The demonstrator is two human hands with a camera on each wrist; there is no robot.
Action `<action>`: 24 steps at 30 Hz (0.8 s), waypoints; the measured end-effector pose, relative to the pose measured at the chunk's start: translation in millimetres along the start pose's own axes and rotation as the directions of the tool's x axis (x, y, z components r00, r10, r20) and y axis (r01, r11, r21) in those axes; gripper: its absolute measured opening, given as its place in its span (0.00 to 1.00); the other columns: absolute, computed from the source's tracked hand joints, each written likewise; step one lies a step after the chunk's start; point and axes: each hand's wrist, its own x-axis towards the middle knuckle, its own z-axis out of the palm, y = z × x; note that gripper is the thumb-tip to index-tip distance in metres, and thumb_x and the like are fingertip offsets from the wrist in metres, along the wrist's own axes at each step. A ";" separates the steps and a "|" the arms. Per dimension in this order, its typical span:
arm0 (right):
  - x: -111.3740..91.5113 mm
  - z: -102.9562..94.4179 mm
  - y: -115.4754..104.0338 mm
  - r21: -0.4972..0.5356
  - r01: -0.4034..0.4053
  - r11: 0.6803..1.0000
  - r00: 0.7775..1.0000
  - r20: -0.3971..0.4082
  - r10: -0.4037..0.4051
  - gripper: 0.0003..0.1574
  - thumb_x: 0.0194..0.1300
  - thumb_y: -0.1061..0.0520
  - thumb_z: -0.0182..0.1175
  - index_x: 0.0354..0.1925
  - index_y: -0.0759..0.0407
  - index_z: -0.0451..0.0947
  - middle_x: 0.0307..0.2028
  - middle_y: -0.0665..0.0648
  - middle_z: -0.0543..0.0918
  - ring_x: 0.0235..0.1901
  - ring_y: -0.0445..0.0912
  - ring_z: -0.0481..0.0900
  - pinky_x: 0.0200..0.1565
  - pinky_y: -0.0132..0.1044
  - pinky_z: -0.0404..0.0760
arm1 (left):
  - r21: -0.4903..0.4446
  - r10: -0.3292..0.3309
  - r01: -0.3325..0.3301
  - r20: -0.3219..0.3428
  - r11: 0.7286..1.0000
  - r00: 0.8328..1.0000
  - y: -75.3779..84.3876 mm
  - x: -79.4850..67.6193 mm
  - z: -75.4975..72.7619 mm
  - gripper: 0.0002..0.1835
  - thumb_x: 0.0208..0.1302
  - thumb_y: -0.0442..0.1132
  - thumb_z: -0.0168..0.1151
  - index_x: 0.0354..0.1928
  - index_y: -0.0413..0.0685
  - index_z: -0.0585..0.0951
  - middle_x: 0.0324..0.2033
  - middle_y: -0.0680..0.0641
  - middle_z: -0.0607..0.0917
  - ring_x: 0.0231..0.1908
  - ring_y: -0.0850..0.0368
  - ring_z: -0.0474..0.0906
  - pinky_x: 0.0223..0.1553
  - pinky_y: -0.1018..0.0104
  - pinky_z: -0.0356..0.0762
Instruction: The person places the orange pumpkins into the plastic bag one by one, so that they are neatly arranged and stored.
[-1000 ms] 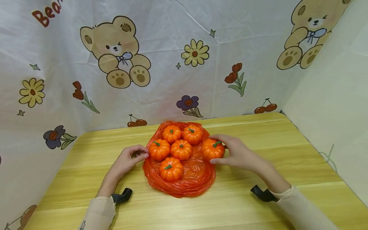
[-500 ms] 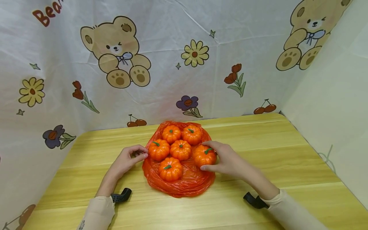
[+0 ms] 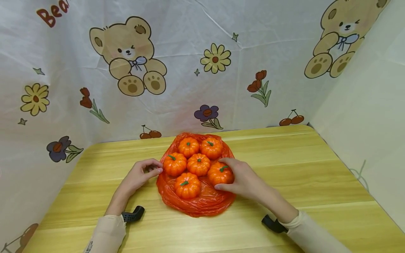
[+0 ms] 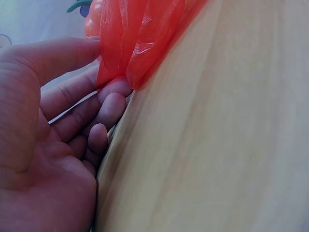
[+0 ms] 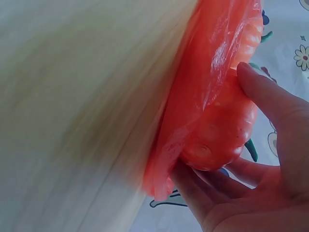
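A red plastic bag (image 3: 209,207) lies spread on the table, its rim bunched around several small orange pumpkins with green stems. My right hand (image 3: 248,179) grips one pumpkin (image 3: 218,174) at the bag's right side, thumb at the front and fingers behind. In the right wrist view that pumpkin (image 5: 224,130) sits inside the bag's rim, between thumb and fingers. On the other side, my left hand (image 3: 140,175) pinches the edge of the bag (image 4: 140,38) between thumb and fingers. The other pumpkins, such as the central one (image 3: 199,164), rest on the bag.
The bag stands on a wood-grain table (image 3: 104,168). A cloth printed with bears and flowers (image 3: 177,42) hangs behind it, and a pale wall (image 3: 370,116) rises at the right. Each wrist carries a black camera mount.
My right hand has moved left and slightly toward me, bringing its pumpkin from the bag's right rim into the bag. The left hand stays in place at the left edge.
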 end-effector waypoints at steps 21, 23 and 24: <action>1.7 2.4 -5.0 -0.015 -0.011 1.000 0.999 -0.052 0.010 0.50 0.55 0.35 0.80 0.65 0.59 0.77 0.60 0.59 0.84 0.60 0.56 0.83 0.61 0.54 0.82 | -0.006 0.011 -0.011 0.002 1.000 1.000 1.3 -0.5 0.1 0.08 0.72 0.42 0.70 0.47 0.49 0.88 0.40 0.47 0.89 0.35 0.55 0.77 0.37 0.68 0.75; 2.1 0.9 -5.0 0.008 -0.020 1.000 0.997 -0.079 0.021 0.46 0.57 0.35 0.78 0.64 0.58 0.78 0.59 0.59 0.85 0.59 0.56 0.83 0.62 0.54 0.81 | -0.004 0.010 -0.010 0.001 1.000 1.000 1.3 -0.6 0.4 0.08 0.72 0.42 0.70 0.47 0.48 0.88 0.40 0.46 0.89 0.35 0.55 0.77 0.37 0.69 0.75; 2.3 -0.3 -4.5 0.019 -0.027 0.999 0.995 -0.092 0.029 0.45 0.60 0.35 0.77 0.64 0.58 0.78 0.59 0.60 0.86 0.60 0.56 0.83 0.62 0.55 0.81 | -0.004 0.010 -0.010 0.000 1.000 1.000 1.0 -0.7 0.7 0.08 0.72 0.42 0.70 0.47 0.48 0.88 0.40 0.46 0.89 0.35 0.55 0.77 0.36 0.69 0.74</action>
